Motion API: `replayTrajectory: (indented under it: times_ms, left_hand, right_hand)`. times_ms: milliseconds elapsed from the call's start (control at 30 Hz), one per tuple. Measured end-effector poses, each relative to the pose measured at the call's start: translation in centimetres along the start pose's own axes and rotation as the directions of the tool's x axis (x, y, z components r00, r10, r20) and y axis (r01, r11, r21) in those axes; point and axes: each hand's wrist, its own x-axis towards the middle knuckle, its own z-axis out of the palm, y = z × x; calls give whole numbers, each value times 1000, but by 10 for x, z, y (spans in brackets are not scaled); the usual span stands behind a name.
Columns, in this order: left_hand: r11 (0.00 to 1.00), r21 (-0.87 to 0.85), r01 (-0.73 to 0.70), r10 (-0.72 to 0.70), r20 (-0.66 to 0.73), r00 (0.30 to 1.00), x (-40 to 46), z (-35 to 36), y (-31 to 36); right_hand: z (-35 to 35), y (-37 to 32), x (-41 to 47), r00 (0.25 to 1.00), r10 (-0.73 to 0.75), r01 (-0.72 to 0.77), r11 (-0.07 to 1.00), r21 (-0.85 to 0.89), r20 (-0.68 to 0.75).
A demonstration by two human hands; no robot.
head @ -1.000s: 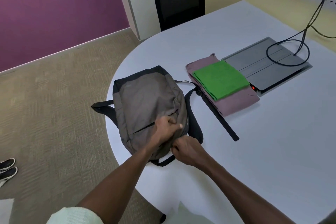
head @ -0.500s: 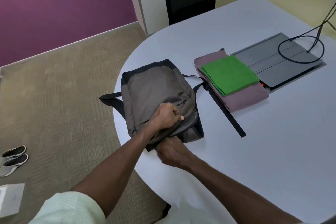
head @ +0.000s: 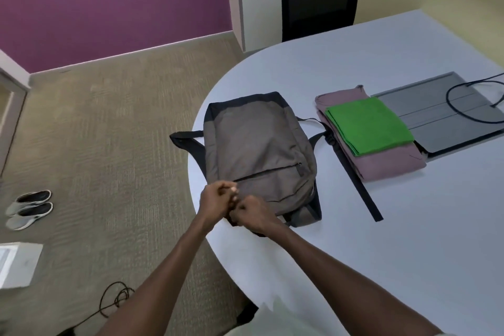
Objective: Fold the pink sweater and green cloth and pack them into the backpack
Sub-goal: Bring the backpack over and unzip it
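Both fists curled tight at the near end of the backpack (head: 259, 142): left hand (head: 216, 200) pinching the fabric edge, right hand (head: 252, 211) touching it and gripping what looks like the zipper pull, can't confirm, and no opening shows yet. To the right, folding looks done: green cloth (head: 368, 125) folded on top of the folded pink sweater (head: 387, 163), just beside the bag on the table (head: 409, 240). Left to do: open the main compartment, pack both, close up

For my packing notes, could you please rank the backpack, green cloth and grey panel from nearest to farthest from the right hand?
1. backpack: under the right hand, gripped at its near end.
2. green cloth: right of the backpack, atop the pink sweater.
3. grey panel: beyond the clothes, far right.
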Motion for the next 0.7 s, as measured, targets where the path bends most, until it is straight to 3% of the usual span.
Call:
replayTrajectory:
  times_ms: [67, 133, 233, 400, 467, 567, 600, 700]
  left_hand:
    - [994, 88, -60, 64, -39, 997, -11, -17, -28]
    - [980, 161, -114, 108, 48, 993, -25, -25, -46]
    - [978, 143, -152, 136, 118, 984, -40, -22, -54]
    - [990, 83, -116, 120, -38, 992, -43, -10, -64]
    - [998, -28, -59, 57, -80, 995, -48, -7, -67]
    - [993, -110, -40, 30, -97, 995, -53, -8, -76]
    - [993, -105, -52, 42, -97, 994, -53, -8, -80]
    - [995, -30, -97, 94, -83, 992, -51, -11, -86]
  right_hand:
    - [-3, -3, 4, 996, 84, -84, 995, 54, -4]
    - [-2, -8, 9, 995, 97, -97, 994, 44, 15]
    - [1, -16, 13, 995, 55, -51, 997, -49, 87]
    - [-6, -20, 20, 982, -42, 68, 988, -140, 183]
    - [-13, -14, 24, 984, -134, 166, 923, -347, 113]
    - [-12, 3, 28, 972, -178, 234, 709, -665, 152]
    - [-10, 9, 30, 972, -172, 236, 694, -680, 161]
    - [-14, 13, 30, 980, -153, 198, 781, -592, 126]
